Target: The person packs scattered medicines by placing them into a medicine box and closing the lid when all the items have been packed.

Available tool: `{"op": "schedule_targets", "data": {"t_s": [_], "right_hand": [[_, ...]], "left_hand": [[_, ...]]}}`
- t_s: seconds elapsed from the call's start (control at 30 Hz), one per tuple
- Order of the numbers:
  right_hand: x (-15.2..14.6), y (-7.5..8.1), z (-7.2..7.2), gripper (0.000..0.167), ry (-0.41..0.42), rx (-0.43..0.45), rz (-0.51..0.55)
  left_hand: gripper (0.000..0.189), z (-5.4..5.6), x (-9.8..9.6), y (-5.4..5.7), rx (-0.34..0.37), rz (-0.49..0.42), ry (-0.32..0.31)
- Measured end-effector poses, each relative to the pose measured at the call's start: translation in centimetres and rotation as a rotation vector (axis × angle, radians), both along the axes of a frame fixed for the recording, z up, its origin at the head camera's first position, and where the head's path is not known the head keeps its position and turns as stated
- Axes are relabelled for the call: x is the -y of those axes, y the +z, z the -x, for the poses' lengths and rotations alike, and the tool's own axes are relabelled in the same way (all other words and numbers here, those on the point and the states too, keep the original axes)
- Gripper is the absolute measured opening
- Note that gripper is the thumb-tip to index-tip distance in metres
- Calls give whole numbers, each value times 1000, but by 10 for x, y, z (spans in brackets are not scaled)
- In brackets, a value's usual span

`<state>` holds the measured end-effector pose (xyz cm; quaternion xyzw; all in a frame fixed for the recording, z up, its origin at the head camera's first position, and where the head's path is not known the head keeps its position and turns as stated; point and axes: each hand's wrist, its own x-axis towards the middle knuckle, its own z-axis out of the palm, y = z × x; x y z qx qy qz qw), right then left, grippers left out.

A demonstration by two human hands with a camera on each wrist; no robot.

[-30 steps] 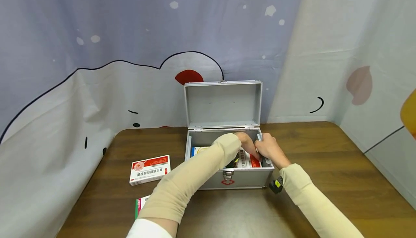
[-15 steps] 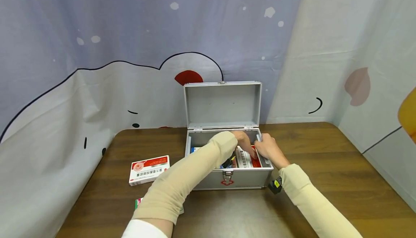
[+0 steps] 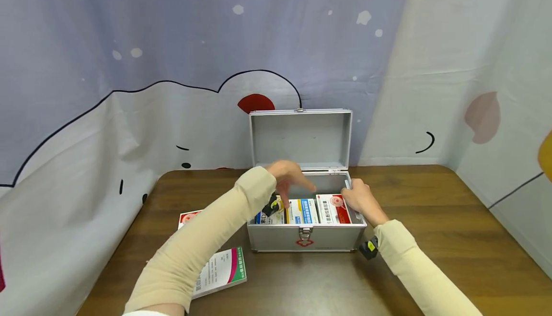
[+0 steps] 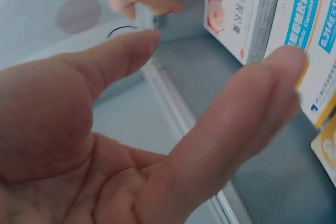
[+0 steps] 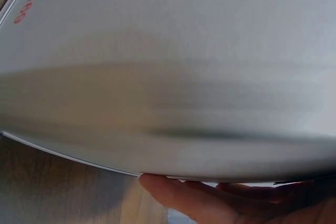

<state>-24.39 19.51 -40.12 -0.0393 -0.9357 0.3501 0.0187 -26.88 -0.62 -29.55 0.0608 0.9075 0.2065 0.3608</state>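
Observation:
An aluminium first-aid case (image 3: 276,239) stands with its lid (image 3: 302,141) raised. Over its left half hovers my left hand (image 3: 292,176), thumb and fingers apart and nothing between them; the left wrist view shows its bare palm. My right hand (image 3: 363,201) grips the case's right rim, thumb over the edge. Inside, medicine boxes stand in a row: a red-and-white one (image 3: 329,209) at the right, a blue-and-white one (image 3: 302,211) beside it, and a yellowish one (image 4: 326,148) further left, partly hidden by my left hand and wrist camera in the head view.
On the table left of the case lies a white box with a green and pink end (image 3: 222,272), partly under my left sleeve (image 3: 207,239). Behind that sleeve a red-and-white box (image 3: 189,217) shows only a corner. A patterned curtain (image 3: 194,124) hangs behind the table.
My left hand has let go of the red-and-white box in the case's right end, then risen and moved left, uncovering the row. The right hand has stayed on the rim.

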Motion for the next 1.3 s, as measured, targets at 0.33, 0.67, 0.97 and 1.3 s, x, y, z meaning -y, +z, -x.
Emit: {"op": "schedule_targets", "data": {"t_s": [0.33,0.67,0.97,1.3], "right_hand": [[-1,2,0,13,4,-5,5],[-3,3,-3,13,-11,-2,18],[-3,3,-4,16,-8,3,16],[-2,4,-5,19,-12,18,17]], "left_hand": [[45,-3,70,2,-262,-350,-14],[42,-27,135,-16,-415,-460,-129],[34,-51,177,-56,-445,-400,-226],[77,-84,199,-95,-359,-134,-276]]}}
